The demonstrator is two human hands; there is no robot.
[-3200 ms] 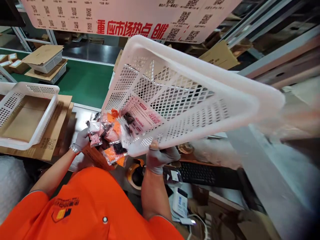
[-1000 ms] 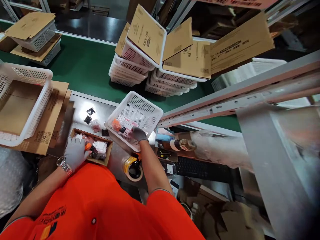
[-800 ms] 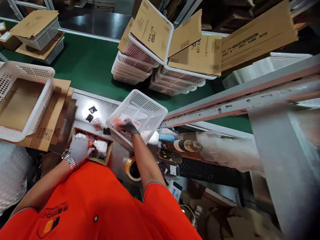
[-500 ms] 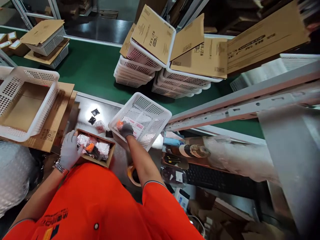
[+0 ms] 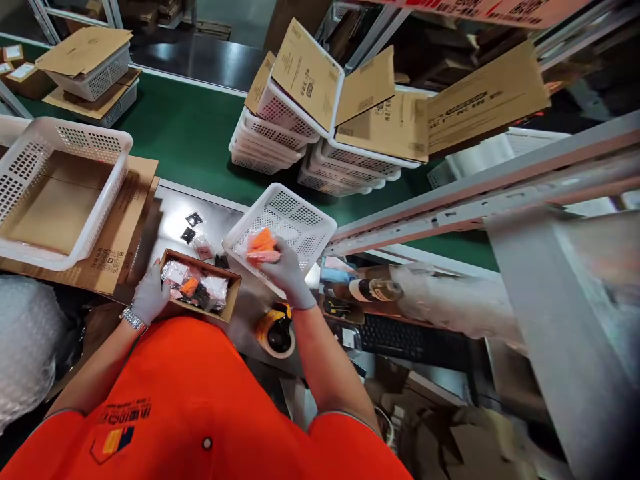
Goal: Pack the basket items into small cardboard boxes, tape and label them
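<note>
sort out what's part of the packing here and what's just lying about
In hand:
right hand gripping orange packets
white basket
left hand on the carton of packets

Lying about:
tape roll
keyboard
stacked baskets
loose packets on the table

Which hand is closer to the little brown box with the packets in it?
Left. The left hand touches the box at its near-left corner. The right hand is off to the box's right, over the white basket, holding orange packets.
</note>
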